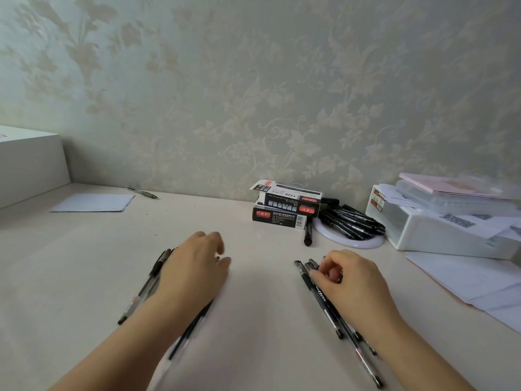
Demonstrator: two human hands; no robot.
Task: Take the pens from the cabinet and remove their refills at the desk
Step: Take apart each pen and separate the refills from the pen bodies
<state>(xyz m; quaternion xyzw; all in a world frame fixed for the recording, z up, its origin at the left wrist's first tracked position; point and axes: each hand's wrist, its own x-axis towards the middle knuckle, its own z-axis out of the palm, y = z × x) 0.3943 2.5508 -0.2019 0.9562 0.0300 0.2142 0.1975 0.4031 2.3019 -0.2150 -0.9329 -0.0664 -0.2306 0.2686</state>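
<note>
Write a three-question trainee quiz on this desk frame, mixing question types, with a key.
1. True or false: the right hand rests on a bundle of pens.
2. The black markers lie heaped on: A) a white round plate B) the white box C) paper sheets.
3. Fill in: two pen cartons are stacked against the ____.

Key: 1 true; 2 A; 3 wall.

Black-capped clear pens (321,294) lie flat on desk (262,306).
</note>
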